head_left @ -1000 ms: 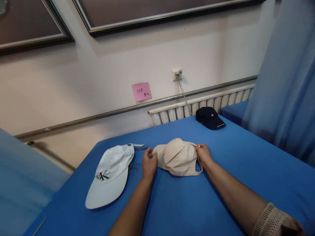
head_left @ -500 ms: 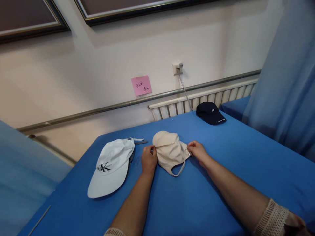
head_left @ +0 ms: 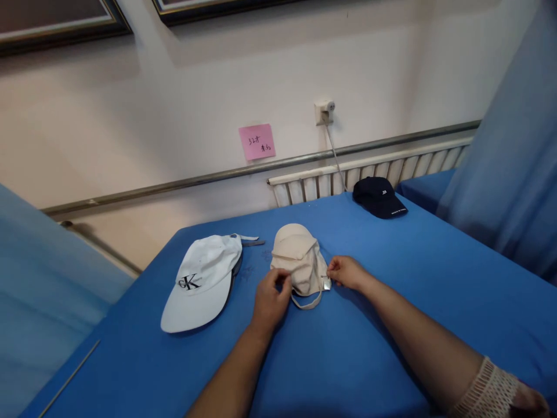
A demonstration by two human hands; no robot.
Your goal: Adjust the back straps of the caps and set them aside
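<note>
A beige baseball cap (head_left: 298, 255) lies on the blue-covered bed, its brim pointing away from me and its back strap loop towards me. At its near left edge, my left hand (head_left: 272, 299) has thumb and forefinger pinched on the fabric. From the right, my right hand (head_left: 348, 273) pinches the cap's edge beside a small metal buckle (head_left: 326, 283). A white cap (head_left: 204, 284) with black "CK" letters rests to the left, its strap end stretched out behind it. Further back on the right is a black cap (head_left: 378, 197) with small white lettering.
The blue bed cover (head_left: 331, 360) spreads under all three caps. Behind it are a white radiator (head_left: 311, 188), a metal rail (head_left: 195, 180) and a wall socket (head_left: 324, 113) with a cable. Blue curtains (head_left: 43, 290) hang at both sides. A thin rod (head_left: 69, 378) lies at lower left.
My left hand has slid from the beige cap's left side to its near edge. The cap has turned slightly, and its buckled strap end has moved towards me. The view has shifted a little.
</note>
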